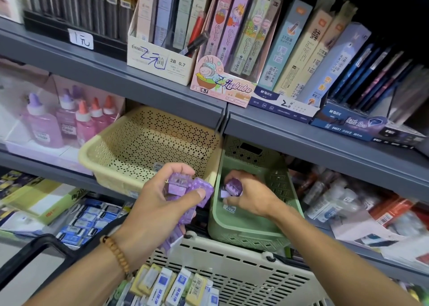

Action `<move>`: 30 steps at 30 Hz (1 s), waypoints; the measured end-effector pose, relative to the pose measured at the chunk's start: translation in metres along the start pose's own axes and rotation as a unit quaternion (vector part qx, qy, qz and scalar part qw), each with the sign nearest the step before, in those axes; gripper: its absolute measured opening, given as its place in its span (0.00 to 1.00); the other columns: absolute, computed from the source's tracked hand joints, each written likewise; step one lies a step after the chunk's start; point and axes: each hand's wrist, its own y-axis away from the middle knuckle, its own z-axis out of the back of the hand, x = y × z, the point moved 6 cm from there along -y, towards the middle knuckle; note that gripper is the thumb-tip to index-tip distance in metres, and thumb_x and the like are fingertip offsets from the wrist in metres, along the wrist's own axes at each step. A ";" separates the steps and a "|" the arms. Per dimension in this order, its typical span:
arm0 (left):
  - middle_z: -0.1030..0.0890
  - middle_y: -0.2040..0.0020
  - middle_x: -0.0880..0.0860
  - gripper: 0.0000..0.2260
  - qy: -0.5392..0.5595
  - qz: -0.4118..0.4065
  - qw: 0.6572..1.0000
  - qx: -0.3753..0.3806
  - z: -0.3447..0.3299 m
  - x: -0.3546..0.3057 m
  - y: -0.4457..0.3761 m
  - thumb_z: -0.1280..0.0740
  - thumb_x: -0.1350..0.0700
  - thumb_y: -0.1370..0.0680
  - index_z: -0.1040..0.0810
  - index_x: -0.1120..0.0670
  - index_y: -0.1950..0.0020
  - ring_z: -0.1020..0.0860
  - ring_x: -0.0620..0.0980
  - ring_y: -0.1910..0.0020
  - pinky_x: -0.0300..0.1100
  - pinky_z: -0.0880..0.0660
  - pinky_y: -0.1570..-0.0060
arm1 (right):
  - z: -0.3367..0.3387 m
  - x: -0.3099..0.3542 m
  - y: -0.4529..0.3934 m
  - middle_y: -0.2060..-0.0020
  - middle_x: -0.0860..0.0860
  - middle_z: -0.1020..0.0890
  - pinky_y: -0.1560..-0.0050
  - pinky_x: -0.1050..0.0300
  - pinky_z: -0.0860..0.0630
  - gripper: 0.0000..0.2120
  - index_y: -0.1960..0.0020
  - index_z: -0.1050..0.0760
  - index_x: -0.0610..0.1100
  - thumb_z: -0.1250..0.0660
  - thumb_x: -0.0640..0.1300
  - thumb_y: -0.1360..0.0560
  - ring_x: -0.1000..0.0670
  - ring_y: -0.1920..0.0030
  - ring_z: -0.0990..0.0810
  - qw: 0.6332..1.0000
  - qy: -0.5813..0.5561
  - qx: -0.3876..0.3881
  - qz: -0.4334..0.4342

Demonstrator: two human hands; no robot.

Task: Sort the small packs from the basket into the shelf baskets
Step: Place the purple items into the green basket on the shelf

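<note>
From the head camera we see the left hand (162,196) bunched around a handful of small translucent purple packs (183,189), fingers curled tight on them, held in front of the perforated beige plastic shelf basket (139,143); the right hand (250,194) reaches into the pale green plastic shelf basket (243,224) just beside it, fingertips pinching one purple pack (233,187) low inside; we judge the placing step is under way; next the fingers need to let go and return for another pack; below, the cream slotted carrying basket (232,271) holds yellow and blue packs (176,287) not yet sorted.
</note>
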 end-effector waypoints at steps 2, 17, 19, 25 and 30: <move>0.16 0.63 0.49 0.13 -0.004 -0.002 1.000 -0.001 0.000 0.000 0.000 0.26 0.59 0.29 0.22 0.41 0.53 0.25 0.43 0.76 0.38 0.27 0.77 | -0.002 -0.006 0.008 0.53 0.53 0.21 0.50 0.58 0.22 0.16 0.47 0.28 0.53 0.24 0.48 0.30 0.54 0.55 0.21 0.997 -0.067 0.037 -0.010; 0.17 0.62 0.48 0.13 -0.014 -0.003 1.000 0.000 -0.002 0.000 0.002 0.25 0.57 0.29 0.21 0.41 0.52 0.25 0.45 0.76 0.40 0.26 0.76 | -0.017 -0.008 0.009 0.64 0.52 0.21 0.66 0.60 0.29 0.10 0.51 0.23 0.45 0.25 0.40 0.30 0.53 0.66 0.27 0.979 -0.140 0.124 -0.085; 0.16 0.61 0.50 0.13 -0.013 -0.001 1.000 0.000 0.000 0.002 0.000 0.25 0.56 0.30 0.22 0.41 0.51 0.25 0.47 0.76 0.42 0.26 0.75 | -0.009 -0.012 0.008 0.64 0.52 0.21 0.68 0.62 0.27 0.09 0.52 0.24 0.47 0.28 0.39 0.29 0.55 0.68 0.26 0.982 -0.132 0.096 -0.094; 0.16 0.60 0.52 0.14 -0.022 -0.002 1.000 -0.008 0.002 0.004 -0.002 0.25 0.54 0.30 0.22 0.41 0.50 0.26 0.50 0.76 0.45 0.26 0.75 | -0.006 -0.009 0.005 0.60 0.56 0.18 0.72 0.67 0.29 0.26 0.36 0.30 0.56 0.26 0.39 0.28 0.62 0.75 0.25 0.970 -0.178 0.151 -0.067; 0.18 0.67 0.50 0.13 -0.029 -0.004 0.999 -0.015 0.001 0.003 -0.001 0.25 0.55 0.30 0.22 0.40 0.52 0.27 0.48 0.79 0.39 0.30 0.80 | -0.012 -0.011 0.003 0.60 0.53 0.19 0.69 0.64 0.27 0.17 0.43 0.24 0.51 0.27 0.38 0.28 0.57 0.70 0.25 0.969 -0.183 0.160 -0.051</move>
